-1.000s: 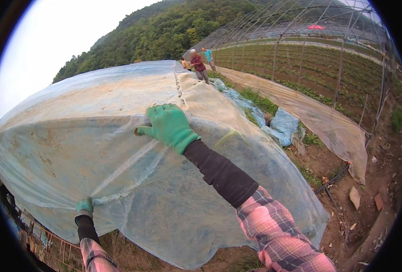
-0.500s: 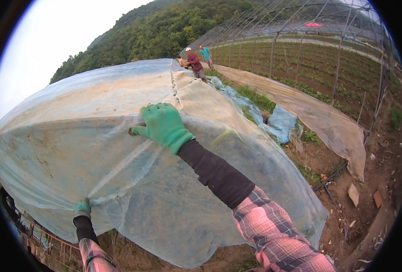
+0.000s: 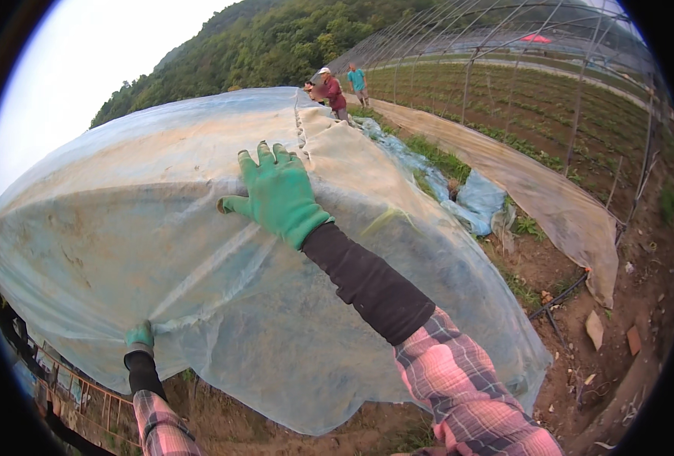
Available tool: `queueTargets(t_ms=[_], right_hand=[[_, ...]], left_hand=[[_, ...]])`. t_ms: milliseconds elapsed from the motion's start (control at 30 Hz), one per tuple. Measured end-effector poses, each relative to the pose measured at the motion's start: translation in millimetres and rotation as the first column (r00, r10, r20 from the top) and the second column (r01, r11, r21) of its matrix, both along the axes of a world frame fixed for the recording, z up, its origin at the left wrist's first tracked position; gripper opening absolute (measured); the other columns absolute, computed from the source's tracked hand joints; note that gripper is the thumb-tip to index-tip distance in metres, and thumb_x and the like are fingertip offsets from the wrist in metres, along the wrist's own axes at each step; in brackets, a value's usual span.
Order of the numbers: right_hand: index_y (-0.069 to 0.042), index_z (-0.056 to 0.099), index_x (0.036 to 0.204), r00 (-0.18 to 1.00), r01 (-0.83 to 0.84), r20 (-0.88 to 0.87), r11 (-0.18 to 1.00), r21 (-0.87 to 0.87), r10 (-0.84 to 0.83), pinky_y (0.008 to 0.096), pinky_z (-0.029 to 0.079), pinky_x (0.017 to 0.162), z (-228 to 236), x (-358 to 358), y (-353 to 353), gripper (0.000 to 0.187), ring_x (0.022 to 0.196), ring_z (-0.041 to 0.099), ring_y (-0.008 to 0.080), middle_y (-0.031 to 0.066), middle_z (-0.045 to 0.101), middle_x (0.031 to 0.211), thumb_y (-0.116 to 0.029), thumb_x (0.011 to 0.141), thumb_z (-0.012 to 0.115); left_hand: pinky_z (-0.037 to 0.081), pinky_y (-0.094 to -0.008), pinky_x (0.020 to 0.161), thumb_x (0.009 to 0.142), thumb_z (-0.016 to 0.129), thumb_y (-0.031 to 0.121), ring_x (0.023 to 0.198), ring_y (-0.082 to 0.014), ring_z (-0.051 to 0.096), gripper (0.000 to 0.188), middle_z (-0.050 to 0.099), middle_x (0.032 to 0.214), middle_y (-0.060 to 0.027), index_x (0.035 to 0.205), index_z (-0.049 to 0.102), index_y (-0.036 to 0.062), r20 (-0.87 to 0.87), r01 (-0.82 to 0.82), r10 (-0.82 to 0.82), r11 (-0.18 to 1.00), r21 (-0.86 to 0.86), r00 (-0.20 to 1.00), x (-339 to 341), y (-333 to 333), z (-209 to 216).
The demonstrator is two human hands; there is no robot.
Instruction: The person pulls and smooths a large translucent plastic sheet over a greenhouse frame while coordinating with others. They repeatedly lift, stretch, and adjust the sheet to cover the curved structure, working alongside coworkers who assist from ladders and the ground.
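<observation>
A large sheet of cloudy, soil-stained plastic film [image 3: 299, 327] stretches over a long rounded frame in front of me. My right hand [image 3: 282, 196], in a green glove, lies on the film's upper edge with its fingers spread apart. At lower left, my left hand [image 3: 140, 337], also gloved in green, is closed on the film, and creases fan out from its grip. Both forearms wear dark cuffs over pink plaid sleeves. A seam of bunched film [image 3: 299, 125] runs away from me just beyond the right hand.
At the far end stand a person in dark red [image 3: 333, 93], another in teal [image 3: 358, 82] and a third partly hidden. On the right are a bare hoop frame [image 3: 467, 87], loose blue film [image 3: 480, 199], a black hose [image 3: 559, 296] and flat stones [image 3: 594, 330]. A rusty railing [image 3: 93, 395] runs lower left.
My right hand's fingers have lifted and spread from their curl over the film's edge. The left hand keeps its hold. The view has shifted slightly, and the far people have changed posture.
</observation>
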State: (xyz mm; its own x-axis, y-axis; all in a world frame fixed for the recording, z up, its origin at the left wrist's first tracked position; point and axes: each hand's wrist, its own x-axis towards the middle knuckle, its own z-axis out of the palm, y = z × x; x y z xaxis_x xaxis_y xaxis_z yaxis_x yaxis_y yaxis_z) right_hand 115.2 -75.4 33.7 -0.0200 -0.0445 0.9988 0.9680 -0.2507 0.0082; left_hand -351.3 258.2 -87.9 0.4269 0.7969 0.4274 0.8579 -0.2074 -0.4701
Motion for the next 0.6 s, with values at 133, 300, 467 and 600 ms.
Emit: queueTargets(t_ms=[133,300,467,600], right_hand=[[-0.003,0.063,0.086,0.973,-0.151,-0.221,0.923,-0.354,0.075,0.0375,0.049,0.072,-0.6,-7.3,-4.5,0.07,0.075,0.065,0.0259,0.0128,0.065,0.075,-0.072,0.073,0.055],[-0.002,0.063,0.083,0.959,-0.189,-0.272,0.89,-0.415,0.077,0.0409,0.049,0.068,7.5,-3.0,-7.1,0.072,0.073,0.065,0.0273,0.0122,0.065,0.072,-0.073,0.077,0.05],[-0.002,0.063,0.105,0.873,-0.438,-0.426,0.767,-0.469,0.238,0.0409,0.046,0.088,27.2,33.5,-1.3,0.081,0.098,0.062,0.0314,0.0188,0.065,0.103,-0.076,0.08,0.042],[-0.003,0.041,0.139,0.813,-0.534,-0.552,0.615,-0.58,0.185,0.0353,0.026,0.111,32.6,109.6,10.2,0.082,0.135,0.035,0.0281,0.0171,0.041,0.143,-0.068,0.089,0.037]], left_hand=[[0.051,-0.0451,0.08,0.087,0.057,0.026,0.091,-0.0322,0.065,0.015,0.067,0.094,-0.0101,0.098,0.062,0.0171,-0.002,-0.009,0.009,1.0,0.013,1.0,-8.0,4.4,-9.6],[0.051,-0.0451,0.079,0.085,0.059,0.025,0.09,-0.0314,0.065,0.013,0.067,0.092,-0.0104,0.096,0.062,0.0175,0.033,0.051,-0.051,0.998,0.023,0.998,-3.8,11.5,-7.4],[0.051,-0.0453,0.076,0.084,0.06,0.024,0.085,-0.0314,0.066,0.01,0.068,0.088,-0.0108,0.091,0.063,0.0176,0.056,0.033,-0.035,0.999,0.032,0.998,-32.8,7.1,-13.5],[0.051,-0.0451,0.074,0.083,0.06,0.023,0.084,-0.0317,0.066,0.011,0.068,0.089,-0.0109,0.092,0.064,0.0177,0.096,0.134,-0.139,0.989,0.057,0.986,9.9,9.0,-11.1]])
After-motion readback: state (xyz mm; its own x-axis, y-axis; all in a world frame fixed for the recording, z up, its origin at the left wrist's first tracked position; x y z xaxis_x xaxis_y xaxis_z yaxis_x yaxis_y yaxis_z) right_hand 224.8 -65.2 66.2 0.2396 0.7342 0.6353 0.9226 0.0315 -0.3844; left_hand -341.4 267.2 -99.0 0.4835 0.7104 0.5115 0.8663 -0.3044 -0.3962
